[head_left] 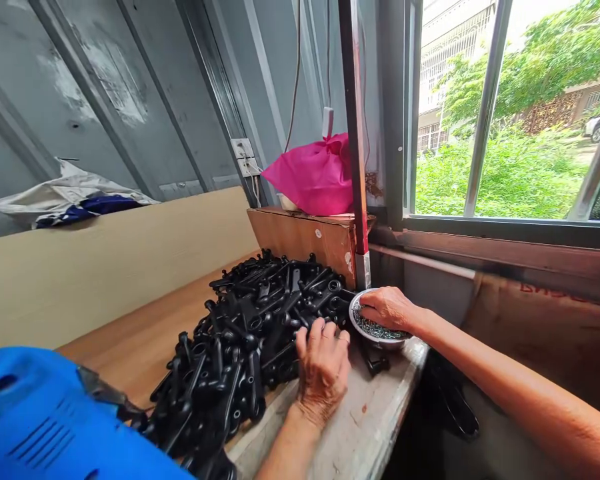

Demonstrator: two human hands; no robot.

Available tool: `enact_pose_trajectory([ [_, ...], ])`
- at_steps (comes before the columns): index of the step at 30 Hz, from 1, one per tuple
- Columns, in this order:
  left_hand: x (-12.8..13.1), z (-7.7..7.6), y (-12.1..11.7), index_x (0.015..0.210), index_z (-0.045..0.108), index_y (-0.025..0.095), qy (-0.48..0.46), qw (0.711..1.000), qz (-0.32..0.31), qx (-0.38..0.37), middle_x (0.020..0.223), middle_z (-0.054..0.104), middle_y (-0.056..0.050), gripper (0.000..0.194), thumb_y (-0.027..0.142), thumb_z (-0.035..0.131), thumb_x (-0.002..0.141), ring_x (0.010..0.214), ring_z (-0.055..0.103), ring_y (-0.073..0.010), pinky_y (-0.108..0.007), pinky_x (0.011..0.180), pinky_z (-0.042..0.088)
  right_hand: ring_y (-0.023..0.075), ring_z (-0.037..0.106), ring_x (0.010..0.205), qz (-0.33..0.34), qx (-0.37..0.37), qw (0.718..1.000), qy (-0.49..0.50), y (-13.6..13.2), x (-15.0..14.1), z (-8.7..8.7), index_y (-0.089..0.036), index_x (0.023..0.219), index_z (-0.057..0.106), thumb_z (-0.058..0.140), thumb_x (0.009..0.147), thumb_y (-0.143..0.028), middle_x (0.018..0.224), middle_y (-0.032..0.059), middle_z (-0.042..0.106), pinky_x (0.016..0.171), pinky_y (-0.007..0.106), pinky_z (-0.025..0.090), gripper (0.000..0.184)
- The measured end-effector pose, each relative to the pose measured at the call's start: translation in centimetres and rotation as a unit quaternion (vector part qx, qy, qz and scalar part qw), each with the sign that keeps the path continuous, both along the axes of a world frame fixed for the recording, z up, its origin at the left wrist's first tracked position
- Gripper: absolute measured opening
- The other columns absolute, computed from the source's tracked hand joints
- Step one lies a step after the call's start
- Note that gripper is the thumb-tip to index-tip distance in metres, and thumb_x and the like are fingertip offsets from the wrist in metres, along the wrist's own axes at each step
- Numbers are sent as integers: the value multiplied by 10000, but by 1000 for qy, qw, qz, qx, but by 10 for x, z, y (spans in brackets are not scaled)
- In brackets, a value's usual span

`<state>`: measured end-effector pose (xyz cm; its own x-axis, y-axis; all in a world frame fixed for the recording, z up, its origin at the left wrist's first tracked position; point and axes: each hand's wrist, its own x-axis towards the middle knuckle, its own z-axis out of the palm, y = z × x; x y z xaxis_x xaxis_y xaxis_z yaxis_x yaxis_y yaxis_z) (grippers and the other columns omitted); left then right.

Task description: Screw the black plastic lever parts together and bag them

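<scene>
A large heap of black handle-like parts lies on the bench, many with a round hole at one end. At the heap's right edge is my left hand, back upward, its fingers slightly bent and apart over the nearest parts; nothing shows in it. My right hand reaches into a round bowl of small shiny metal pieces. Its fingertips are drawn together at the pieces, and what they pinch is hidden. One black part lies apart, just below the bowl.
A blue machine housing fills the lower left. Behind the heap stands a wooden box with a pink bag on it. A metal post rises beside the bowl. The bench's right edge drops off near my right forearm.
</scene>
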<state>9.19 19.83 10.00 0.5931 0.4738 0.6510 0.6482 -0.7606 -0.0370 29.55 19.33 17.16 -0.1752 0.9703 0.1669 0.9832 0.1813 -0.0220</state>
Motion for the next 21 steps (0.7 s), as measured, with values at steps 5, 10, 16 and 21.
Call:
enact_pose_trajectory([
  [5,27,-8,-36,1055,633,260,44,997,-54,-43,1018,641,-62,335,457,582,789,962,563,-263,-440,830,467,182,645,726,-23,8,999,35,-1,1,-1,-195,836,680,427,880,-250,802,67,713,585,244,313,263],
  [10,32,-12,-42,927,637,177,81,980,-12,-182,1161,598,-108,236,363,638,783,1028,535,-298,-467,850,480,177,632,708,-38,9,998,56,-1,-1,3,-196,795,669,423,884,-240,772,57,700,586,243,329,266],
  [16,13,-12,-49,742,611,175,48,984,-14,-173,852,632,-58,40,158,639,720,811,563,-249,-413,713,492,146,613,716,-72,8,996,53,3,-5,6,-151,836,638,480,925,-277,777,24,657,678,279,448,221],
  [21,-37,-23,-77,697,571,207,9,994,-54,-94,782,642,-15,101,209,670,677,711,577,-214,-329,611,472,138,615,784,-64,15,996,54,11,-11,22,-138,914,619,516,928,-343,884,30,641,741,324,514,230],
])
